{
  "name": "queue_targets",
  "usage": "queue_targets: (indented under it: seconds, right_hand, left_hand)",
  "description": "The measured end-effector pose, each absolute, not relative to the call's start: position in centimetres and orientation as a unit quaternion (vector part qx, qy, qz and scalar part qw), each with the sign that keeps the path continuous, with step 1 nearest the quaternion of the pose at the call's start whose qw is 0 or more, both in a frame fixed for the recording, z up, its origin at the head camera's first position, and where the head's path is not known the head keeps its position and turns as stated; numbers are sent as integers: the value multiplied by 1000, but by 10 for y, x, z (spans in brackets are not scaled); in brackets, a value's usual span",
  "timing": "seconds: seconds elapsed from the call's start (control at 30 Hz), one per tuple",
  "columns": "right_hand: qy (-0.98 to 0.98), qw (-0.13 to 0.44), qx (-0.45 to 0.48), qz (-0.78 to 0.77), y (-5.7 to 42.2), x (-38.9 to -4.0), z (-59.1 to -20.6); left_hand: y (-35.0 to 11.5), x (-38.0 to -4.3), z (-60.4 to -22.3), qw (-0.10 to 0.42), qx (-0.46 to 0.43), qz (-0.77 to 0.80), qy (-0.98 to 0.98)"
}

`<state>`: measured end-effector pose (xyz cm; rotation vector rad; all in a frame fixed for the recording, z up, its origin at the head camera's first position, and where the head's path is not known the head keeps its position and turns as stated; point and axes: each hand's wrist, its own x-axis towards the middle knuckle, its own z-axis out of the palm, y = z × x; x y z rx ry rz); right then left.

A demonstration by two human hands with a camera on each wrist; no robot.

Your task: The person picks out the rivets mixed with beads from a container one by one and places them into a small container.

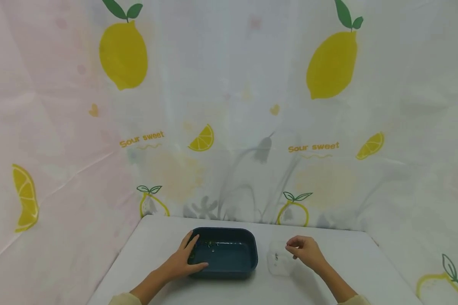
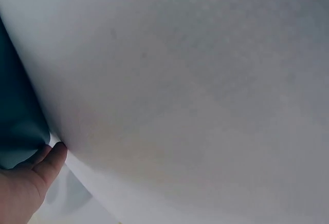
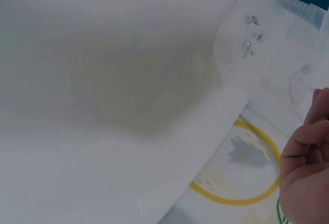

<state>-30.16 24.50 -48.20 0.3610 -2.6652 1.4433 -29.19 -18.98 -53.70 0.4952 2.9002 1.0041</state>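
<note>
A dark blue rectangular basin (image 1: 229, 271) stands on the white table, a few small shiny bits (image 1: 212, 244) in its left part. My left hand (image 1: 181, 260) rests along its left side, fingers spread over the rim and thumb reaching across the front left. Fingertips (image 2: 55, 154) touch the basin's corner in the left wrist view. My right hand (image 1: 306, 252) hovers at the right of a clear plastic box (image 1: 272, 271), thumb and index finger drawn together. I cannot tell whether something tiny is between them. Small metallic-looking pieces (image 3: 249, 44) lie in the box.
The white table (image 1: 156, 237) runs back to a hanging cloth (image 1: 229, 106) printed with lemons and lettering. The clear box sits close to the basin's right side. Cloth also encloses the left and right sides.
</note>
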Motion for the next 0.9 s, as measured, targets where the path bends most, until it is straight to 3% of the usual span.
queue_targets:
  seconds: [0.27, 0.9]
  right_hand:
    - [-876, 16, 106, 470, 240, -301, -492]
    - [-877, 21, 115, 466, 241, -302, -492]
  left_hand:
    - [-193, -291, -536, 16, 166, 326, 931]
    - [-191, -294, -535, 27, 168, 315, 934]
